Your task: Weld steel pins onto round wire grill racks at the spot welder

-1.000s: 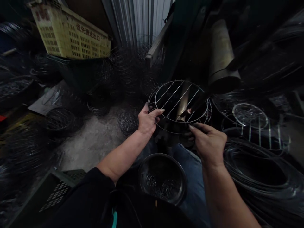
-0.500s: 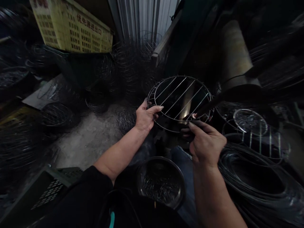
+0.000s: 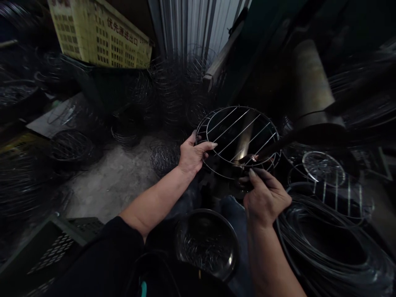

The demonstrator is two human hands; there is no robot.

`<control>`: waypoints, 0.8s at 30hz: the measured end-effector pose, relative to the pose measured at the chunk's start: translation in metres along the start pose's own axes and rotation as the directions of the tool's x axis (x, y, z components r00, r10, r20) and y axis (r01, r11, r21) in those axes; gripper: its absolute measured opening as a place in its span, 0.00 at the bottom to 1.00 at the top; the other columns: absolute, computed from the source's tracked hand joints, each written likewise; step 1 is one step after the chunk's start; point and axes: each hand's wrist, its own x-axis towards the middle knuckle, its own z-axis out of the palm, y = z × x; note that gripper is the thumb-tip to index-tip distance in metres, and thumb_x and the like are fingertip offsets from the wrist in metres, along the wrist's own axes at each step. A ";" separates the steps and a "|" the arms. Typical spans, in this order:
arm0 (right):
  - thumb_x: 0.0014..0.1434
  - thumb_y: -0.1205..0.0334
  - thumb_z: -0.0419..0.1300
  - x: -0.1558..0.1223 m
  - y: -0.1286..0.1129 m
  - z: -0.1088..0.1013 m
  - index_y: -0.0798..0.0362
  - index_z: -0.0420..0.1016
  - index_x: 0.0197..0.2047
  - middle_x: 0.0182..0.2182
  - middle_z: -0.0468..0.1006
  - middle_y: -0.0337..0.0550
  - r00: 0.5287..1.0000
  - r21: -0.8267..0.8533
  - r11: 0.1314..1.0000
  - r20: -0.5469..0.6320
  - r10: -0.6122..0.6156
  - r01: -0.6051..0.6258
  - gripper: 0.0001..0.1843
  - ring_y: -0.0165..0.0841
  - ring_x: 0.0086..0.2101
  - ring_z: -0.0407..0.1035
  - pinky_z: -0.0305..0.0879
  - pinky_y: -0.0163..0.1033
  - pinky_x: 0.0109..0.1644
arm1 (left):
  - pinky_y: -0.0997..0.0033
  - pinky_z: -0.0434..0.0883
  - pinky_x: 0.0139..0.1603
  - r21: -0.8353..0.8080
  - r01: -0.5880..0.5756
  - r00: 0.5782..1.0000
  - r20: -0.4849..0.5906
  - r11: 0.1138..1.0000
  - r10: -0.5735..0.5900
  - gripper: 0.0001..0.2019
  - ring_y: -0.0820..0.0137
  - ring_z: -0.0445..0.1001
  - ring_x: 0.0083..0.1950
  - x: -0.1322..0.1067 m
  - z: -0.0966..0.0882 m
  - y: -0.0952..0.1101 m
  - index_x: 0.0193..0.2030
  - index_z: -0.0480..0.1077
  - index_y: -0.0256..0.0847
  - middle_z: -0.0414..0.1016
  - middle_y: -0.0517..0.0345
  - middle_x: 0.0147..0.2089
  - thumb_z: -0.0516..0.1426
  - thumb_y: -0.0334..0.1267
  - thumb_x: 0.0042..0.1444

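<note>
My left hand (image 3: 192, 156) grips the left side of a round wire rack (image 3: 229, 126), thumb over its top. The rack has parallel bars inside a ring and a second ring below. At its near rim, my right hand (image 3: 267, 196) is closed, thumb and fingers pinched together; what they hold is hidden. A brass-coloured rod (image 3: 244, 144) shows beneath the rack, and a dark arm (image 3: 275, 144) of a machine reaches over its right side. Their ends meet near the rim, close to my right fingertips, where a small reddish glint shows.
A metal bowl (image 3: 233, 231) of short wire pieces (image 3: 204, 251) sits at my lap. Coiled wire (image 3: 324, 239) and another wire rack (image 3: 337, 194) lie right. A green crate (image 3: 52, 243) stands lower left, a yellow crate (image 3: 120, 41) upper left. Wire rings (image 3: 168, 90) are stacked behind.
The rack and both hands sit slightly lower in view, as does the machine, so the view has shifted. Both hands keep their places on the rack.
</note>
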 end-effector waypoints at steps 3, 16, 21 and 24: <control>0.41 0.62 0.74 0.004 -0.002 0.001 0.56 0.81 0.30 0.20 0.77 0.36 1.000 -0.011 1.000 -0.002 -0.002 0.002 0.12 0.29 0.18 0.71 0.71 0.33 0.23 | 0.79 0.56 0.20 0.016 0.008 1.000 -0.011 1.000 -0.008 0.25 0.81 0.67 0.28 0.003 0.002 0.000 0.37 0.70 0.40 0.66 0.65 0.36 0.71 0.28 0.28; 0.39 0.62 0.73 0.018 -0.009 0.003 0.57 0.79 0.29 0.20 0.76 0.35 0.998 0.005 0.998 0.037 0.059 -0.059 0.12 0.30 0.18 0.71 0.67 0.32 0.19 | 0.76 0.53 0.22 0.043 0.055 0.996 -0.077 0.998 -0.052 0.27 0.79 0.65 0.25 0.015 0.011 -0.004 0.40 0.70 0.38 0.66 0.68 0.27 0.69 0.26 0.28; 0.42 0.58 0.75 0.014 -0.004 -0.017 0.58 0.82 0.35 0.20 0.76 0.36 0.987 -0.217 0.976 0.151 0.047 -0.013 0.17 0.26 0.15 0.67 0.62 0.29 0.16 | 0.75 0.52 0.23 0.042 0.103 0.988 -0.121 0.994 -0.097 0.30 0.78 0.64 0.25 0.016 0.013 -0.004 0.46 0.71 0.37 0.65 0.69 0.25 0.68 0.25 0.30; 0.43 0.56 0.75 0.015 0.005 -0.023 0.58 0.82 0.36 0.19 0.76 0.36 0.991 -0.239 0.970 0.134 0.003 0.029 0.18 0.28 0.17 0.70 0.65 0.30 0.18 | 0.75 0.52 0.22 0.045 0.103 0.988 -0.116 0.994 -0.098 0.29 0.78 0.64 0.25 0.016 0.014 -0.003 0.45 0.71 0.36 0.65 0.69 0.24 0.68 0.25 0.30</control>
